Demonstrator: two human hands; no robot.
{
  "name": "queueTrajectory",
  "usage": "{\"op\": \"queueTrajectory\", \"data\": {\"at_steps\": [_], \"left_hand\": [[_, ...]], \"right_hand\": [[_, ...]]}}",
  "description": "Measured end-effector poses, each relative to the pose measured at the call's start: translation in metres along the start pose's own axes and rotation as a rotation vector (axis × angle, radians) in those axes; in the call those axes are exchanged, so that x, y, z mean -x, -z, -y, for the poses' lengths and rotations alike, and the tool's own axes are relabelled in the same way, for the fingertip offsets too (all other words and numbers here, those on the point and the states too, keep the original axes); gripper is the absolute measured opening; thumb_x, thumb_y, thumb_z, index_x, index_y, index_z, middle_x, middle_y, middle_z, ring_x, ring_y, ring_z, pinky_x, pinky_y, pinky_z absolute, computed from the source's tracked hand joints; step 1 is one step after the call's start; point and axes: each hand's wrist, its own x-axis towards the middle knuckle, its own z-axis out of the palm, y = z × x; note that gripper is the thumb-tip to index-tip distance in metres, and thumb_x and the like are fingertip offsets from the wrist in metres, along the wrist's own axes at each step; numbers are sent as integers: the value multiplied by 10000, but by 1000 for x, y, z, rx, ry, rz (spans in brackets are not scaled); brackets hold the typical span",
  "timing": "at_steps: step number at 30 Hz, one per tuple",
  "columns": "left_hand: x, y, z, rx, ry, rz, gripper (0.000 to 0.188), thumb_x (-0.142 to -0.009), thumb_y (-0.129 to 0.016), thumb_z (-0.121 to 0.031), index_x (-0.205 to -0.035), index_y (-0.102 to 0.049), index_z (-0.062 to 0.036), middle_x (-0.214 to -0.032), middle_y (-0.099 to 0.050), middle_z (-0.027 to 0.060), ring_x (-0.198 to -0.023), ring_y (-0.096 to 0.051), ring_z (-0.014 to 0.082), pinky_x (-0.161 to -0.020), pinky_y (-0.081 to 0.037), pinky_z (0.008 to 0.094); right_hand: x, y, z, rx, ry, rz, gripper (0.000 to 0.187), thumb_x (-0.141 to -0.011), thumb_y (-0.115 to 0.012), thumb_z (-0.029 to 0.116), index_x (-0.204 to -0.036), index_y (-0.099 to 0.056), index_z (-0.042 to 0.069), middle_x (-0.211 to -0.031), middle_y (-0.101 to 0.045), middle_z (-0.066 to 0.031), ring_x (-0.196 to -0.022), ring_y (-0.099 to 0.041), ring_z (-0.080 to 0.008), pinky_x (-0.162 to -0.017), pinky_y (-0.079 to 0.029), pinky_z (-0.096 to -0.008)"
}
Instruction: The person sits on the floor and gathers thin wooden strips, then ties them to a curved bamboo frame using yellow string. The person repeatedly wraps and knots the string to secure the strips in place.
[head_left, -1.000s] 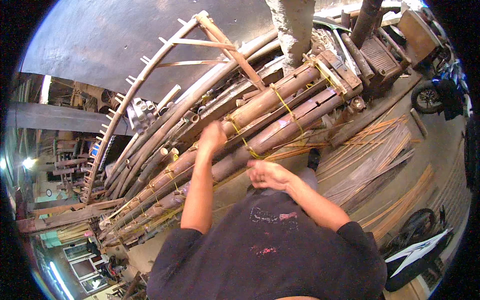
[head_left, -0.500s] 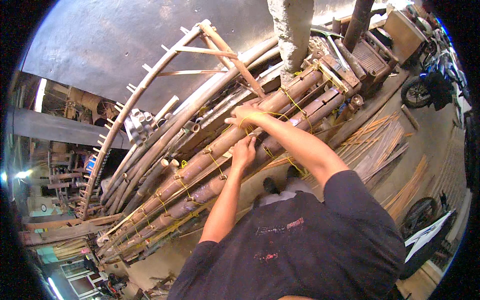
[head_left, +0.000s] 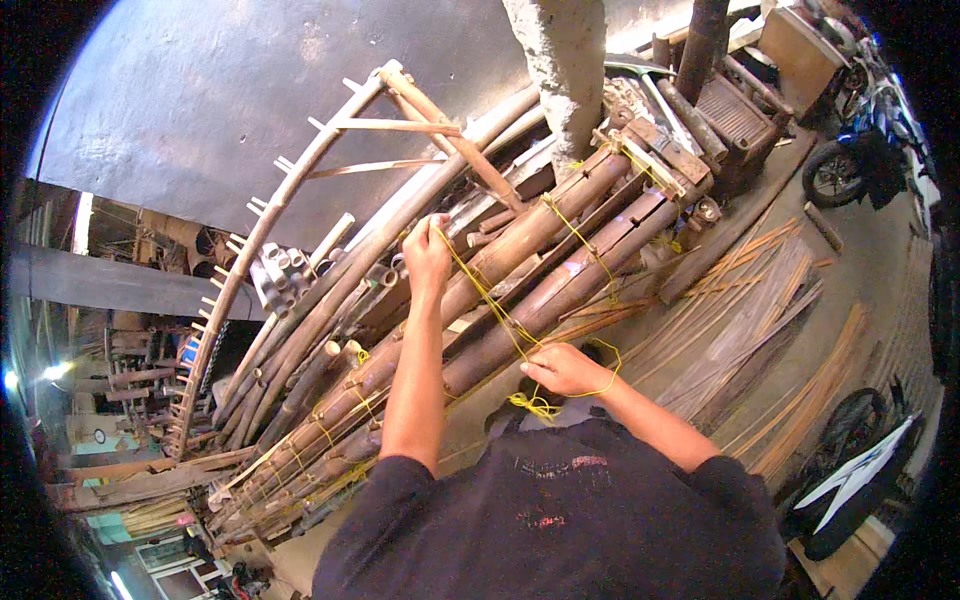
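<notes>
We see left grip (head_left: 427, 262) clenched on yellow cord (head_left: 487, 292) farther off, right grip (head_left: 566, 369) pinching it nearer, seemingly for tension across bamboo poles (head_left: 580, 195).

The yellow cord (head_left: 487, 297) looks like thin, smooth plastic. The thick brown poles (head_left: 560, 297) look like bamboo, smooth-skinned with a dull sheen in places. The curved frame (head_left: 287, 187) is pale, matt wood. The grey wall (head_left: 230, 100) is mostly smooth, faintly glossy; the post (head_left: 562, 70) is rough and flaking, like worn plaster. The shirt (head_left: 560, 510) is matt black cloth; the strips (head_left: 745, 320) look like unpolished split wood.
</notes>
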Motion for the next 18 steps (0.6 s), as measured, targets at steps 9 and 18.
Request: {"op": "queueTrajectory", "data": {"at_steps": [9, 18], "left_hand": [[-124, 145, 124, -776, -262, 14, 233, -873, -525, -194, -957, -671, -33, -913, -681, 190, -840, -666, 291, -758, -520, 410], [14, 281, 58, -1133, -67, 57, 217, -835, -550, -133, -863, -682, 38, -1022, -648, 269, -917, -656, 373, -818, -498, 469]], "right_hand": [[47, -3, 4, -1541, 89, -1137, 232, -983, -501, 294, -917, -564, 82, -900, -636, -107, -889, -609, -247, -846, -489, -373], [49, -188, -15, -1790, -635, -821, 599, -919, -514, 537, -1213, -472, 17, -1100, -583, -223, -980, -585, -344, -874, -493, -496]]}}
